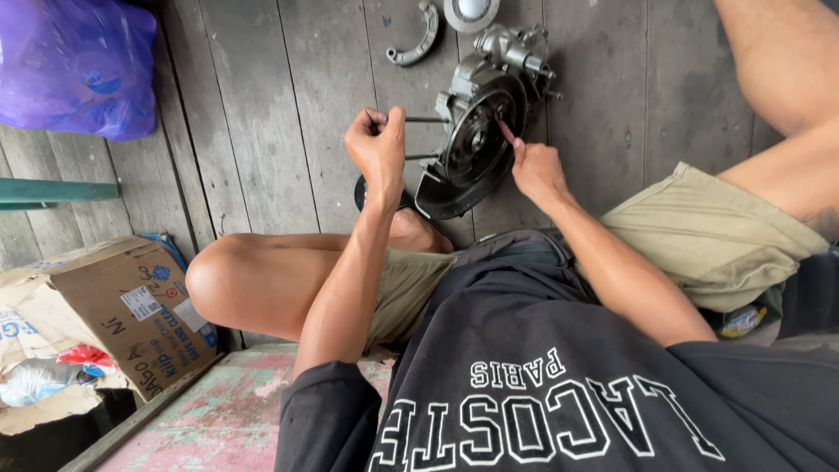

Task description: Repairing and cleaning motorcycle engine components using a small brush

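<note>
Two containers at the left edge of the plank floor (262, 131): a purple plastic bag (74, 61), bulging, contents hidden; a torn brown cardboard box (131, 306), lying tipped, with crumpled plastic wrappers and paper spilling beside it. Grey weathered wooden boards, grooved lengthwise. Near the far edge, one engine casing (481, 122), cast grey metal, round dished cover with central hub, tilted upright on the floor. Left hand (377, 144) clenched around a thin metal rod tool (424, 120) running into the casing. Right hand (535, 170) pinching a slim red-handled tool (505, 131) whose tip meets the casing's face. Beyond it, one curved metal shoe (418, 42), crescent-shaped, and one round white disc (472, 10), partly cut off by the picture's top edge.
</note>
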